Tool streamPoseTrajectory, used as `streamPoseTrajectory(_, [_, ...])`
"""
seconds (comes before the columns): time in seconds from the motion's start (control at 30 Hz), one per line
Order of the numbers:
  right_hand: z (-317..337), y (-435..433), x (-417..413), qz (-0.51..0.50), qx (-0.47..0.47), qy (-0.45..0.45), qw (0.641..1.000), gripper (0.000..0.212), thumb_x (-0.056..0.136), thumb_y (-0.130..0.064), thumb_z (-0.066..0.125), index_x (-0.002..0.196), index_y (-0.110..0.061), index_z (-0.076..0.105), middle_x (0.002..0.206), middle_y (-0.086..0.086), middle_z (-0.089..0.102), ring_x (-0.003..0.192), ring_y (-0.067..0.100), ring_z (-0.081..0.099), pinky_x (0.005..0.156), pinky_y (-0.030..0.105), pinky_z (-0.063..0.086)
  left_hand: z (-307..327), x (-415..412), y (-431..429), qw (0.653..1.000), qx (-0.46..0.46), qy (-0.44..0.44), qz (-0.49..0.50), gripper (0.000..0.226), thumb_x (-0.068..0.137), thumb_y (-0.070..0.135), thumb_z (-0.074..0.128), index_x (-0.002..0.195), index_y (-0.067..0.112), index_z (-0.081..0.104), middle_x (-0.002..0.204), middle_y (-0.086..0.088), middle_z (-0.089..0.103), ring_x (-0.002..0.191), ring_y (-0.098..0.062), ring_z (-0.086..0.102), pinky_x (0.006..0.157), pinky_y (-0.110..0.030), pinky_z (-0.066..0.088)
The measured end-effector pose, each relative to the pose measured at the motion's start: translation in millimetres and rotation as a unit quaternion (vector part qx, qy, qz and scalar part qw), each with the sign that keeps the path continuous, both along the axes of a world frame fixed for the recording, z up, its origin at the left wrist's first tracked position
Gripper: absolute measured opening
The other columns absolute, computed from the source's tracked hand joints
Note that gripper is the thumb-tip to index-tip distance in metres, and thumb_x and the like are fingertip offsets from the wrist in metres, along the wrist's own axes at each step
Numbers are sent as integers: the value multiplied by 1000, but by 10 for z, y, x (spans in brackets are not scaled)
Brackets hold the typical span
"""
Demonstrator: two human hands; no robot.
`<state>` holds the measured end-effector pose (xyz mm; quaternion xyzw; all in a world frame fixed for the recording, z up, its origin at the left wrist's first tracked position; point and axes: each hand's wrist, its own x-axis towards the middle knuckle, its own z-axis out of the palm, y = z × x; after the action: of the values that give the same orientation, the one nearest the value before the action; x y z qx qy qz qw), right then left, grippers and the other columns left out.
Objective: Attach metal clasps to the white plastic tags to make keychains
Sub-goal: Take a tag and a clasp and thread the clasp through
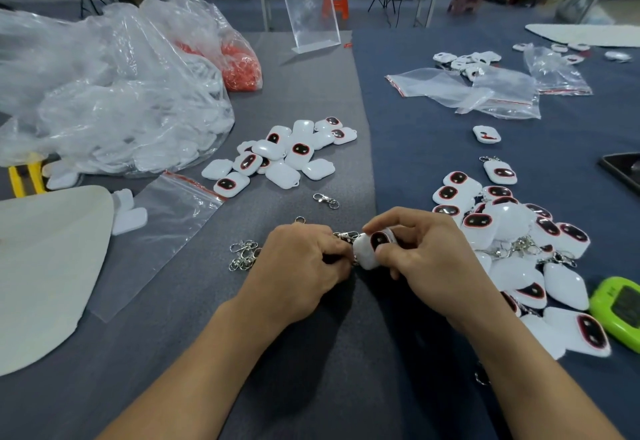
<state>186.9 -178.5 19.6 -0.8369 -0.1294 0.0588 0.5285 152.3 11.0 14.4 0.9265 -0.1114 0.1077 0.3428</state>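
Note:
My right hand [420, 252] pinches a white plastic tag [370, 249] with a black, red-rimmed face, held just above the table. My left hand [299, 263] grips a metal clasp [346, 235] whose silver end pokes out beside the tag's left edge. A pile of bare white tags [284, 155] lies further back in the middle. Loose clasps [244, 254] sit left of my left hand, and a single clasp [326, 199] lies beyond my hands. Tags with clasps on them [512, 235] are heaped to the right.
Big clear plastic bags [104, 93] and a bag of red pieces [239, 65] fill the far left. An empty zip bag [162, 231] and a white board [45, 266] lie at left. A green device [620, 311] and a dark phone [623, 169] sit at right. An acrylic stand [311, 9] rises behind.

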Motion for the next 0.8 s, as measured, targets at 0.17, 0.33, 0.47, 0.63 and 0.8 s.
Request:
streamPoseTrajectory(0.17, [5,3,-23,17,-12,7,1000,34,83,1,66,86,-31,75,66,-1,71,51,13,48,56,34,44,16,12,-10,1000,-7,19,8,12,72,31,72,82,32,80,64,9,63,63,-9,57,63,-20,40])
streamPoseTrajectory(0.33, [-11,26,-21,-11,-15,-10,1000,28,87,-5,66,86,-32,73,60,-7,68,50,10,49,53,29,43,15,12,7,1000,0,18,8,12,68,30,74,78,34,78,63,15,61,63,-7,58,60,-13,36])
streamPoseTrajectory(0.47, [-13,31,-10,-24,4,0,1000,26,89,-6,64,87,-31,73,63,-2,70,51,13,49,54,29,43,17,-34,26,1000,-10,11,12,23,65,26,75,85,37,78,67,17,64,62,-6,59,60,-10,37])
streamPoseTrajectory(0.63, [-1,32,-9,-28,11,15,999,27,89,-4,64,87,-29,73,68,-4,73,47,8,53,50,20,45,56,-79,13,999,27,30,19,15,68,38,76,82,40,78,67,21,65,63,-1,58,60,-14,38])
streamPoseTrajectory(0.8, [-11,30,4,-24,12,22,999,29,90,-4,64,87,-32,72,71,0,74,48,11,53,55,30,49,81,-76,-100,996,72,15,42,12,73,41,79,85,39,78,68,14,66,64,-7,58,65,-27,47])
